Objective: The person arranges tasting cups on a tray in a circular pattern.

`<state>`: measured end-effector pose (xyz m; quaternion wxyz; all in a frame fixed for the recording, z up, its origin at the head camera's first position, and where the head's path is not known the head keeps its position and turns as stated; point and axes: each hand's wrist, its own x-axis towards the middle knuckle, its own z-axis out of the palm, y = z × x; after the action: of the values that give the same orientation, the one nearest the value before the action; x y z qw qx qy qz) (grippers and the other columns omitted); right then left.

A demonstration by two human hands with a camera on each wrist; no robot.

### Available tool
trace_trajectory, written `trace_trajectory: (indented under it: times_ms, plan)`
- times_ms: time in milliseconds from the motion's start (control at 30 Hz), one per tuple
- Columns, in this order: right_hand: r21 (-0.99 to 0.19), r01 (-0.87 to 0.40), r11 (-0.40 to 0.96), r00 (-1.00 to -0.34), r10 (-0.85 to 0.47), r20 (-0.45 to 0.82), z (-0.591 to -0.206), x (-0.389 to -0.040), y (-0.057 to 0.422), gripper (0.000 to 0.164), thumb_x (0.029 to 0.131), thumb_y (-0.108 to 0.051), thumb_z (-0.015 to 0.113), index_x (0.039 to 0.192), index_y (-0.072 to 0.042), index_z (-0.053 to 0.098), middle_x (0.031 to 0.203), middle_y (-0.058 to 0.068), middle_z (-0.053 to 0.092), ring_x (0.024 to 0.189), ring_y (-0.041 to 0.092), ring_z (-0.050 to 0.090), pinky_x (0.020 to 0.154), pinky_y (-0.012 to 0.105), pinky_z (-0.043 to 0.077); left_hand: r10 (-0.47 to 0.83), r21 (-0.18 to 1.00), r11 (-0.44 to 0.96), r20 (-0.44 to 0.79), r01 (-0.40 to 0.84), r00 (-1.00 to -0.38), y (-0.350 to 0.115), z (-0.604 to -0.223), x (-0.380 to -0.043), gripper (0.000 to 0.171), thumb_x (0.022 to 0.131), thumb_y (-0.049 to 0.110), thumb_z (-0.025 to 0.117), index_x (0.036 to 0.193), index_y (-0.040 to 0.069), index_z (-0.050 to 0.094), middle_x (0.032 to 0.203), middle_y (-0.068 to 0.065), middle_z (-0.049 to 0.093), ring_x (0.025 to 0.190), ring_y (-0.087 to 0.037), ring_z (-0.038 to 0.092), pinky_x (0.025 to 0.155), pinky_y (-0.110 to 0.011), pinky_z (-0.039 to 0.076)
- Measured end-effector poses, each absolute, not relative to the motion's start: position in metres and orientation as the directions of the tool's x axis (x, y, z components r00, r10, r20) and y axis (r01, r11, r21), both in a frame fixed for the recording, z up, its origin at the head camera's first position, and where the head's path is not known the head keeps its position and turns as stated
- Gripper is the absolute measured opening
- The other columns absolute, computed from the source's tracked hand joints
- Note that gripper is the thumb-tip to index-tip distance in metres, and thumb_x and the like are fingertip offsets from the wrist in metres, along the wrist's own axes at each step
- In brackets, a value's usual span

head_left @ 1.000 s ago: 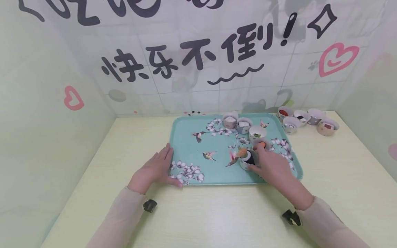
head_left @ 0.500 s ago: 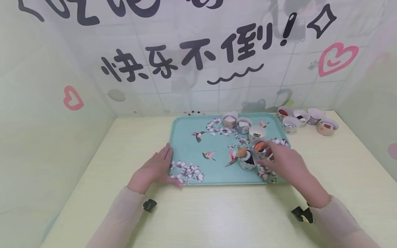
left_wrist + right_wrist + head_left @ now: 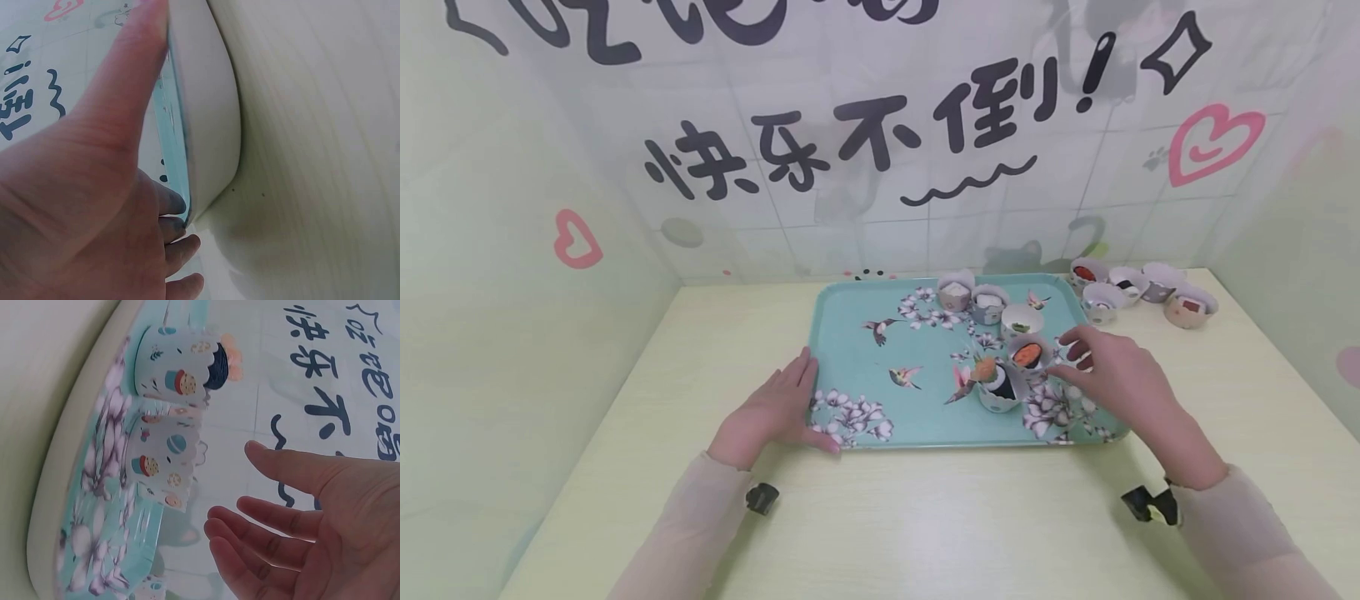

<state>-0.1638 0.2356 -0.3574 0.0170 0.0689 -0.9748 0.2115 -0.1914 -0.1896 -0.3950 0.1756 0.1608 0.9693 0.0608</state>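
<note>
My left hand [image 3: 775, 408] rests at the front left corner of a turquoise tray [image 3: 850, 358] printed with birds and blossoms. Its fingers lie along the left rim and its thumb along the front rim; the left wrist view shows the thumb [image 3: 122, 94] straight against the edge. My right hand [image 3: 1120, 375] hovers over the tray's right side with nothing in it, thumb and fingers apart. Just left of its fingertips stands a paper cup holding an orange-topped sushi piece [image 3: 1027, 356]. In front of that, another paper cup [image 3: 998, 403] holds a black-wrapped piece with an orange top.
Farther back on the tray are a cup with something green [image 3: 1022, 323] and two cups with white pieces, one at the back edge [image 3: 956, 296]. Several more filled paper cups [image 3: 1190, 308] stand on the table beyond the tray's back right corner. Walls enclose the table.
My right hand has let go of the cups at the tray's front right and drawn back to the right, its fingers spreading. The left hand stays at the tray corner.
</note>
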Motion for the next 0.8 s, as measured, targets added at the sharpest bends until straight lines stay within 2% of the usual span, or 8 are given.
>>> trace_trajectory:
  times_ms: [500, 800]
  plan:
    - [-0.448, -0.085, 0.890, -0.996, -0.063, 0.064, -0.355, -0.175, 0.265, 0.048, 0.093, -0.034, 0.070, 0.123, 0.002, 0.060, 0.110, 0.025, 0.070, 0.101, 0.042, 0.067, 0.080, 0.055, 0.056, 0.330, 0.181, 0.941, -0.320, 0.285, -0.888, -0.189, -0.394, -0.191, 0.140, 0.064, 0.066, 0.083, 0.156, -0.009, 0.008, 0.166, -0.028, 0.000, 0.154, -0.044, 0.009, 0.127, -0.055, 0.015]
    - [-0.460, -0.065, 0.886, -0.991, -0.002, 0.136, -0.359, -0.180, 0.288, 0.046, 0.094, -0.034, 0.068, 0.121, 0.003, 0.061, 0.113, 0.029, 0.069, 0.103, 0.046, 0.066, 0.080, 0.061, 0.052, 0.331, 0.175, 0.942, -0.322, 0.288, -0.887, -0.189, -0.396, -0.192, 0.141, 0.064, 0.067, 0.083, 0.156, -0.009, 0.008, 0.166, -0.028, 0.000, 0.154, -0.043, 0.009, 0.127, -0.055, 0.015]
